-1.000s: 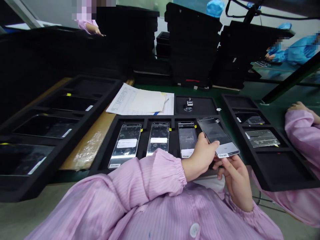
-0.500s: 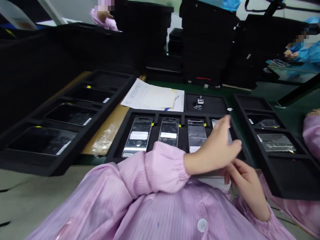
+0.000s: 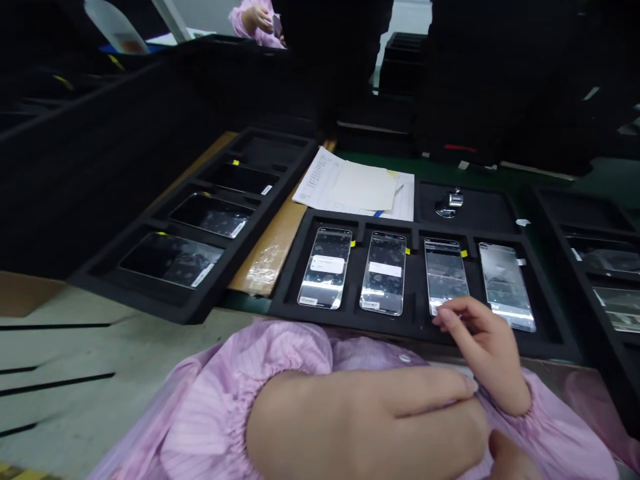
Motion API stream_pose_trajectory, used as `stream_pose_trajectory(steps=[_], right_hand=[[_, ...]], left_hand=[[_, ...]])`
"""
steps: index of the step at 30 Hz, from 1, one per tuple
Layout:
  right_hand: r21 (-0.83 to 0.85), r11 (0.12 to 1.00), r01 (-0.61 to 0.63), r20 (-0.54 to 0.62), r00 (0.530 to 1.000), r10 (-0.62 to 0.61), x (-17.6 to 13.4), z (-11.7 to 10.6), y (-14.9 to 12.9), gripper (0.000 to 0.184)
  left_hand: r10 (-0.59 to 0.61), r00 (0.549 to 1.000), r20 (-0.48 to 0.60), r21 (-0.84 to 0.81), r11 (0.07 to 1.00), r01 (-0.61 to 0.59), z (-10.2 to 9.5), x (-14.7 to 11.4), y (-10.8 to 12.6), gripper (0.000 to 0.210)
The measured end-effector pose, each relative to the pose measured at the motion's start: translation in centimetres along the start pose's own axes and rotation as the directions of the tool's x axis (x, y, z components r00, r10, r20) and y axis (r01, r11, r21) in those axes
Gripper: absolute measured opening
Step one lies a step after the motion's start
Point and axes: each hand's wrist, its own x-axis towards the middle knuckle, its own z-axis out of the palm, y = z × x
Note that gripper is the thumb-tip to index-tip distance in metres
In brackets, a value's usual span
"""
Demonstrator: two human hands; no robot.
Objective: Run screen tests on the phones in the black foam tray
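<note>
Close to the camera, my left hand [image 3: 370, 423] shows its back. Its fingers point right, one stretched out and the lower ones curled towards the thumb at the bottom edge; what they hold, if anything, is hidden. My right hand [image 3: 487, 347] is at the lower end of the third smartphone [image 3: 447, 273], thumb and forefinger pinched together at its bottom edge. I cannot make out anything between them. Beside it in the black foam tray [image 3: 345, 325] lie a first phone [image 3: 327, 267] and a second phone [image 3: 384, 273], both lit with white pop-ups, and a rightmost phone [image 3: 507, 287] reflecting light.
A left foam tray [image 3: 167, 303] holds dark phones. Another tray [image 3: 575, 220] with phones stands right. Behind are papers [image 3: 365, 187] with a pen and a small metal object [image 3: 453, 202] in a tray compartment. Tall black stacks rise at the back, where another person's hand [image 3: 260, 19] shows.
My left hand has left the rightmost phone and come towards the camera, uncovering it. My right hand has moved up to the third phone's lower edge. The view has swung left.
</note>
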Motion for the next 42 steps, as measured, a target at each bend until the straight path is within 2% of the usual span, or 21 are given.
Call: stream_pose_trajectory(steps=[1, 3, 4, 5, 7, 9, 11, 14, 16, 18, 20, 23, 24, 26, 28, 30, 35, 39, 42], right_hand=[[-0.068, 0.993, 0.098, 0.026, 0.995, -0.097, 0.5, 0.9, -0.1, 0.016], [-0.178, 0.940, 0.290, 0.094, 0.956, -0.277, 1.5, 2.7, -0.2, 0.020], [-0.219, 0.905, 0.364, 0.136, 0.930, -0.341, 1.9, 3.4, -0.3, 0.025], [-0.255, 0.871, 0.419, 0.180, 0.906, -0.383, 2.3, 4.0, -0.3, 0.029], [-0.311, 0.823, 0.476, 0.240, 0.877, -0.417, 2.7, 4.8, -0.2, 0.033], [-0.331, 0.809, 0.485, 0.233, 0.873, -0.428, 2.7, 4.8, -0.1, 0.032], [-0.324, 0.822, 0.468, 0.173, 0.884, -0.435, 2.5, 4.3, 0.1, 0.031], [-0.324, 0.853, 0.409, 0.058, 0.909, -0.413, 2.1, 3.2, 0.3, 0.030], [-0.329, 0.878, 0.348, -0.024, 0.926, -0.377, 2.0, 2.7, 0.4, 0.029], [-0.307, 0.906, 0.292, -0.134, 0.929, -0.344, 1.8, 2.4, 0.6, 0.025], [-0.248, 0.940, 0.233, -0.287, 0.909, -0.301, 1.6, 2.5, 1.2, 0.017], [-0.132, 0.981, 0.144, -0.458, 0.868, -0.189, 0.9, 2.7, 2.2, 0.009], [-0.128, 0.984, 0.125, -0.463, 0.870, -0.170, 0.6, 2.7, 2.5, 0.009], [-0.192, 0.971, 0.140, -0.396, 0.894, -0.207, 0.2, 2.6, 2.6, 0.008], [-0.280, 0.937, 0.209, -0.291, 0.912, -0.290, 0.1, 2.4, 2.2, 0.009], [-0.314, 0.908, 0.279, -0.205, 0.913, -0.352, 0.3, 2.1, 1.6, 0.013], [-0.296, 0.894, 0.338, -0.081, 0.923, -0.376, 1.4, 2.0, 0.4, 0.019], [-0.255, 0.909, 0.330, -0.077, 0.930, -0.359, 1.6, 2.1, 0.1, 0.018], [-0.250, 0.922, 0.295, -0.138, 0.932, -0.335, 1.1, 1.8, 0.3, 0.017]], left_hand=[[0.179, 0.981, 0.068, 0.100, 0.978, -0.185, -1.0, 0.0, -0.7, 0.027], [0.460, 0.857, 0.233, 0.283, 0.811, -0.512, -3.4, 0.3, -1.8, 0.023], [0.512, 0.809, 0.288, 0.375, 0.717, -0.588, -4.6, 0.4, -2.3, 0.022], [0.528, 0.791, 0.309, 0.460, 0.645, -0.610, -5.8, 0.4, -2.8, 0.022], [0.510, 0.816, 0.271, 0.591, 0.581, -0.560, -7.8, 0.4, -4.0, 0.024], [0.459, 0.872, 0.171, 0.689, 0.577, -0.439, -9.1, 0.1, -5.6, 0.029], [0.368, 0.922, 0.119, 0.767, 0.555, -0.321, -9.9, -0.3, -7.6, 0.031], [0.244, 0.958, 0.151, 0.826, 0.502, -0.257, -10.5, -0.9, -9.7, 0.030], [0.259, 0.955, 0.142, 0.811, 0.522, -0.262, -10.5, -1.1, -10.2, 0.030], [0.328, 0.944, 0.045, 0.771, 0.589, -0.242, -10.3, -1.1, -10.2, 0.029], [0.364, 0.920, -0.145, 0.696, 0.698, -0.166, -9.8, -1.0, -10.1, 0.025], [0.294, 0.838, -0.460, 0.486, 0.873, -0.039, -8.7, -0.3, -10.5, 0.016], [0.244, 0.814, -0.527, 0.418, 0.909, -0.002, -8.4, -0.1, -10.8, 0.014], [0.134, 0.787, -0.602, 0.321, 0.943, 0.084, -8.0, 0.5, -11.3, 0.027], [0.056, 0.779, -0.625, 0.268, 0.952, 0.146, -7.9, 0.9, -11.7, 0.044], [0.024, 0.775, -0.632, 0.225, 0.962, 0.154, -8.0, 1.1, -11.8, 0.053], [-0.014, 0.823, -0.568, 0.193, 0.970, 0.149, -8.5, 1.4, -12.0, 0.055], [0.015, 0.825, -0.564, 0.266, 0.950, 0.165, -9.1, 1.4, -12.3, 0.053], [0.031, 0.839, -0.543, 0.365, 0.909, 0.203, -9.6, 1.4, -12.2, 0.051]])
